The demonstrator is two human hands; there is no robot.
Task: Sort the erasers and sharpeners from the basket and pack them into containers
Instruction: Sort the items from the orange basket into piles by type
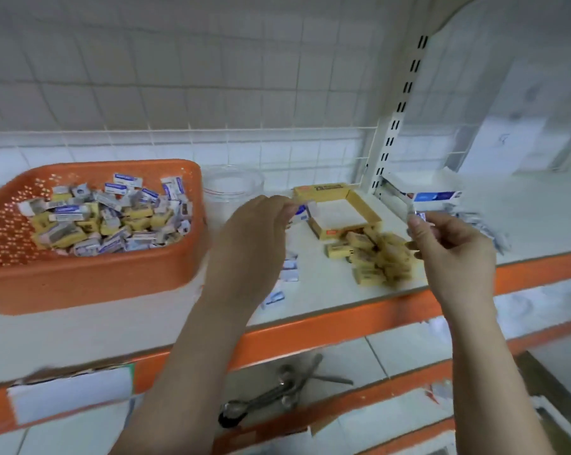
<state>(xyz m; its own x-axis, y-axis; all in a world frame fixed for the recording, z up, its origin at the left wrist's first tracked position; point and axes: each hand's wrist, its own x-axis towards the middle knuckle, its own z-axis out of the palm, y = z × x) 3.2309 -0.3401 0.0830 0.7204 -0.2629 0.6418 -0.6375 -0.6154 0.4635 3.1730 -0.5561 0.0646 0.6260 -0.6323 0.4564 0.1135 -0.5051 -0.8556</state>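
An orange basket (90,277) on the shelf's left holds several yellow and blue-white wrapped erasers and sharpeners (113,218). My left hand (254,238) hovers mid-shelf with curled fingertips, pinching something small that is too blurred to name. My right hand (451,244) pinches a small blue-white packet (420,216) near an open white-blue box (432,192). An open yellow cardboard box (372,215) sits between my hands. A pile of yellow pieces (372,257) lies in front of it. Several blue-white packets (289,270) lie under my left hand.
A clear plastic jar (233,185) stands behind my left hand. A white slotted upright (392,126) and a wire grid back the shelf. The shelf edge is orange (327,333). Metal spoons (277,392) lie on the lower shelf. Silvery wrappers (484,224) lie at right.
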